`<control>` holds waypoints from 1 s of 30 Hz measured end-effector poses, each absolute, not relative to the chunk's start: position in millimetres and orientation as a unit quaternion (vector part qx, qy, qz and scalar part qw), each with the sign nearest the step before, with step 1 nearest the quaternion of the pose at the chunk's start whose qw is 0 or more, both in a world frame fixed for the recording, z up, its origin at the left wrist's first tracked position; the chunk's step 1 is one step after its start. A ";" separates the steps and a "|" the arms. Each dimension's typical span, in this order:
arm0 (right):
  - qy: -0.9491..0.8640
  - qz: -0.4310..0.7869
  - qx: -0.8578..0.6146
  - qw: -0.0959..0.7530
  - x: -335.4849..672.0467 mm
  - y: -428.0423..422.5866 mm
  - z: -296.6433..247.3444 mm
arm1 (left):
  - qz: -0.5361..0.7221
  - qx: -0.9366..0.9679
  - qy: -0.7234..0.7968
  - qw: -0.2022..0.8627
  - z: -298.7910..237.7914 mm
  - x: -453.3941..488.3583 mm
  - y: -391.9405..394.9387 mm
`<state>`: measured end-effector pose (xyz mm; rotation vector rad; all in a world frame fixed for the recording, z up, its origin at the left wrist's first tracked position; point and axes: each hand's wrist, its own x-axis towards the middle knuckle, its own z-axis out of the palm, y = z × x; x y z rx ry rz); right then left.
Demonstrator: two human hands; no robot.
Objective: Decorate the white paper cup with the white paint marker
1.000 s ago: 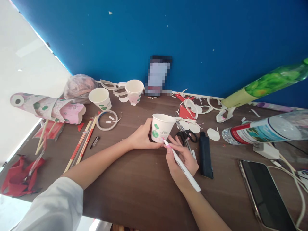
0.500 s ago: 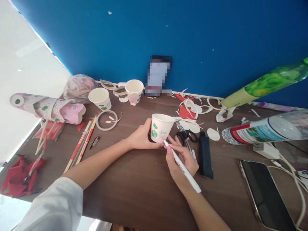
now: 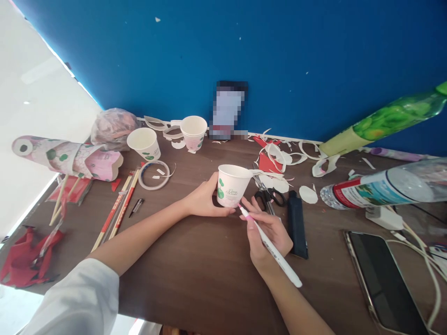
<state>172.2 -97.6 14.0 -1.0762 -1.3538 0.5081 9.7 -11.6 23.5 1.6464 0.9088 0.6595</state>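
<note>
Head view: paper cup point(image 3: 233, 186) grasped in my left hand point(image 3: 204, 199), left of scissors point(image 3: 267, 193). Cup since turned slightly, leaf print point(image 3: 220, 188) nearer left edge; fresh wall, I judge, now presented to marker point(image 3: 275, 253) pinched in my right hand point(image 3: 275, 235). Tip contact unclear.

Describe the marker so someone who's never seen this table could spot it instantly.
Start at the blue wall and the brown table below it. Near the picture's middle, the left hand holds a cup; the right hand beside it holds the marker. It's slim and white with pink near its tip, unlike the black-handled scissors and dark case nearby.
</note>
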 end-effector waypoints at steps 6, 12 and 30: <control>-0.571 0.239 -0.482 0.620 173.1 -96.9 14.9 | 0.300 0.668 0.308 0.607 19.4 6.9 -9.3; -0.550 0.261 -0.473 0.637 175.0 -95.0 12.3 | 0.309 0.646 0.302 0.630 15.6 7.6 -9.7; -0.605 0.122 -0.482 0.621 178.4 -93.2 11.0 | 0.308 0.617 0.350 0.634 20.6 10.3 -9.3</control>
